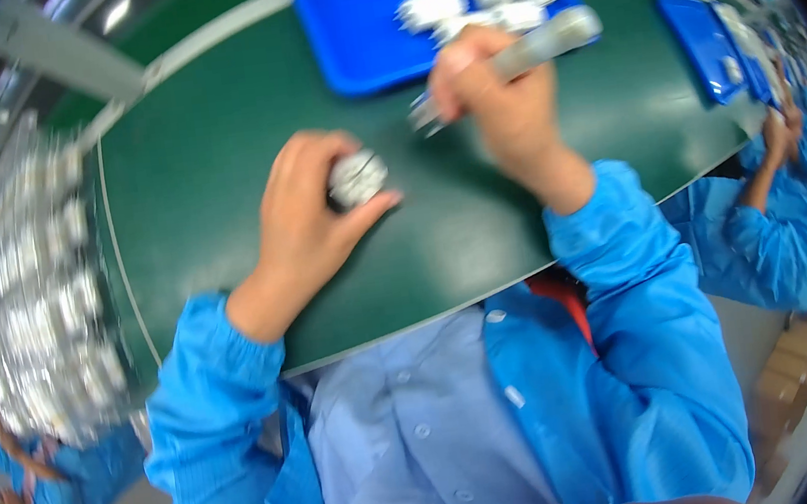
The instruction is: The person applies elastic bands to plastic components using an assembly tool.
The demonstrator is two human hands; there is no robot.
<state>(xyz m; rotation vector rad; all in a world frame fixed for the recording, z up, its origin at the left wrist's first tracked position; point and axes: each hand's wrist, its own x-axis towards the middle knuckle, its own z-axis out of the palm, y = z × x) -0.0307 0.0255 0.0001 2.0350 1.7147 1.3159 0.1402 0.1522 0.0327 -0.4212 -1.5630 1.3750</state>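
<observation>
My left hand [303, 209] is closed round a small round whitish part [357, 178], with thumb and fingers on its sides. Dark lines cross the part's upturned face, and its underside is hidden. To the right, my right hand [501, 99] grips a thick pen-like tool [549, 43] with a pale, translucent barrel. Its narrow tip points down and left above the table, apart from the round part. Motion blur hides the tool's exact kind.
Several white cylindrical parts [434, 9] lie in a blue tray [351, 72] at the far side of the green table [184, 188]. Stacked clear packs of white parts [46, 296] stand at left. More blue trays [700, 44] and co-workers in blue [765, 238] are at right.
</observation>
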